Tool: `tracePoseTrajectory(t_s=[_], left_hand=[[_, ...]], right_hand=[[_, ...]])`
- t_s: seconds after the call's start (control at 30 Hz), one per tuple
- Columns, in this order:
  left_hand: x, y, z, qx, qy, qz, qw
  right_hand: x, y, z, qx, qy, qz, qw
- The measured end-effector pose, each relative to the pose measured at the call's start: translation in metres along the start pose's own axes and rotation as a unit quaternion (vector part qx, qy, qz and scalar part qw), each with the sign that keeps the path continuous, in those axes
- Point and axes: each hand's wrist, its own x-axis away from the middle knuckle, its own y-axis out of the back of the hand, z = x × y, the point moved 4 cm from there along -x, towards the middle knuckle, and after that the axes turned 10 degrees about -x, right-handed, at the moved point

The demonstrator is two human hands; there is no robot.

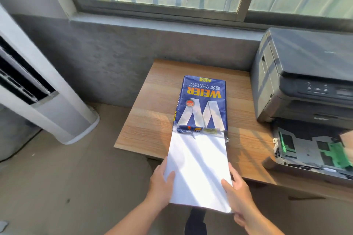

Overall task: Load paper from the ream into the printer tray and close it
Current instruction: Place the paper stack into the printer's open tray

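Observation:
A blue "WEIER" ream wrapper (202, 103) lies on the wooden table (150, 120), its torn end facing me. A stack of white paper (198, 168) sticks out of that end and past the table's front edge. My left hand (160, 185) grips the stack's left edge and my right hand (238, 192) grips its right edge near the front corner. The dark grey printer (305, 74) stands at the table's right. Its paper tray (309, 150) is pulled out, showing green guides inside.
A white floor-standing air conditioner (44, 101) stands at the left. A grey concrete wall and window run behind the table. A brown object (346, 137) shows at the right edge above the tray. My dark trouser leg (195, 223) shows below the paper.

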Motion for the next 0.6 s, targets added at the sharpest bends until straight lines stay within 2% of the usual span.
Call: tracePoseTrajectory(t_s=[0.17, 0.4, 0.6], left_hand=[[0.040, 0.001, 0.003, 0.004, -0.026, -0.002, 1.000], [0.081, -0.003, -0.004, 0.011, -0.046, -0.035, 0.998], [0.093, -0.042, -0.027, 0.001, -0.047, -0.059, 0.997]], right_hand=[[0.028, 0.009, -0.011, -0.011, -0.007, 0.003, 1.000], [0.055, 0.029, -0.006, -0.024, 0.027, 0.032, 0.999], [0.061, 0.078, 0.014, 0.028, 0.092, 0.031, 0.995]])
